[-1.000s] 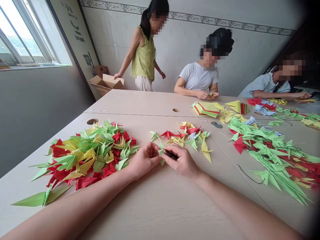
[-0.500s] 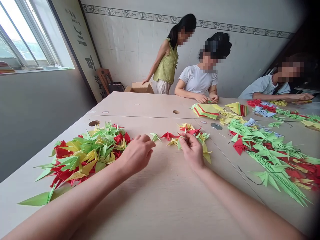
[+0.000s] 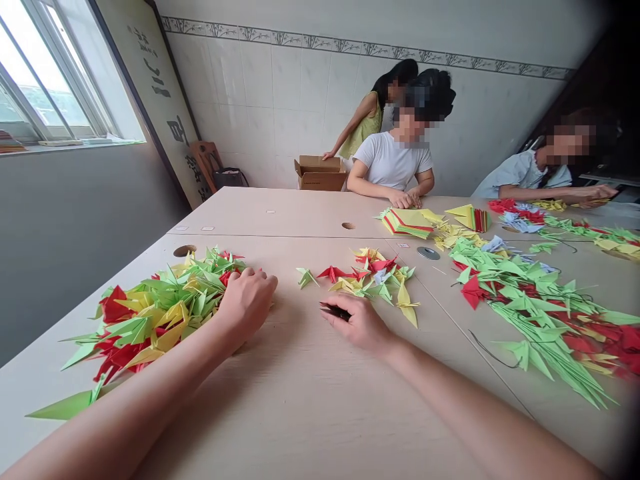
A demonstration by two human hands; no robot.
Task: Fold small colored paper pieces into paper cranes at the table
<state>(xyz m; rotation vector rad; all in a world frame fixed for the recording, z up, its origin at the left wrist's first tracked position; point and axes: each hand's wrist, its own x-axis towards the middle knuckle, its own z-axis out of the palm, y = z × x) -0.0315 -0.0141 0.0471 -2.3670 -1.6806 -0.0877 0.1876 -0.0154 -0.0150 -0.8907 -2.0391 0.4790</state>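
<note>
Left hand (image 3: 249, 300) at the pile of folded paper birds (image 3: 165, 300), right hand (image 3: 364, 323) closed around a dark tool (image 3: 337, 311).
The pile lies by the worktop's (image 3: 300, 413) left edge; whether the left hand grips a bird, I cannot tell. A light pinch, the tool's tips kept clear, should spare the wings.
</note>
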